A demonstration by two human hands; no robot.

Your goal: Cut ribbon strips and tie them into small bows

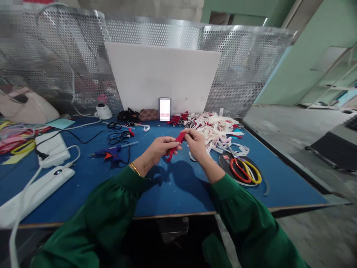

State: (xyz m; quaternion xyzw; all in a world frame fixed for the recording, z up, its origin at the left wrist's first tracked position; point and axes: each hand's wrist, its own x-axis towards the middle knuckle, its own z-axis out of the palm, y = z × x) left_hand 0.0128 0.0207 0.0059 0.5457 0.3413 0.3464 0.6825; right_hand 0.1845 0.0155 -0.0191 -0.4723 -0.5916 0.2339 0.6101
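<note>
Between my two hands, above the blue tabletop, is a red fabric strip point(180, 138). My left hand point(164, 146) pinches its lower part, and a red loop hangs below those fingers. The strip's upper end is gripped by the fingertips of my right hand point(195, 140). Just beyond my right hand lies a heap of white and red ribbon scraps point(213, 128). Scissors with red and yellow handles point(245, 169) rest on a round black disc point(226, 160) to the right of my right forearm.
A blue glue gun point(111, 152) lies left of my hands, near black cables. White power strips point(36, 193) and a bag point(26, 106) are farther left. At the back stand a lit phone point(164, 109), a brown pouch point(148, 115), a white cup point(103, 111) and a white board point(164, 74).
</note>
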